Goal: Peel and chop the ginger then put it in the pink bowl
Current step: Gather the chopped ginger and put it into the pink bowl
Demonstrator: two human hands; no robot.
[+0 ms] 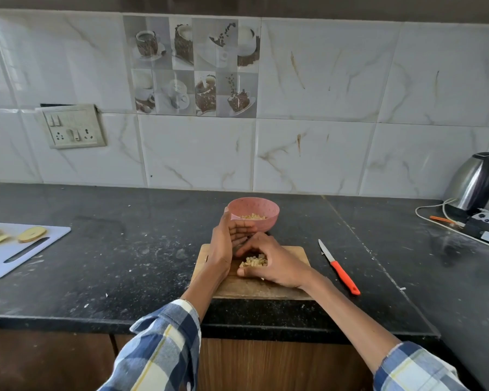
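Speckled counter (124, 249): cubed ginger (254, 261), round pink bowl (266, 221).

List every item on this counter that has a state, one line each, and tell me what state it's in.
Pink bowl: upright, some chopped ginger inside.
Chopped ginger: piled on the wooden board, being gathered.
Left hand: open, on edge beside the pile.
Right hand: curled around the pile.
Knife: lying flat, untouched.
Ginger peels: on the white board.
Kettle: upright, lid closed.
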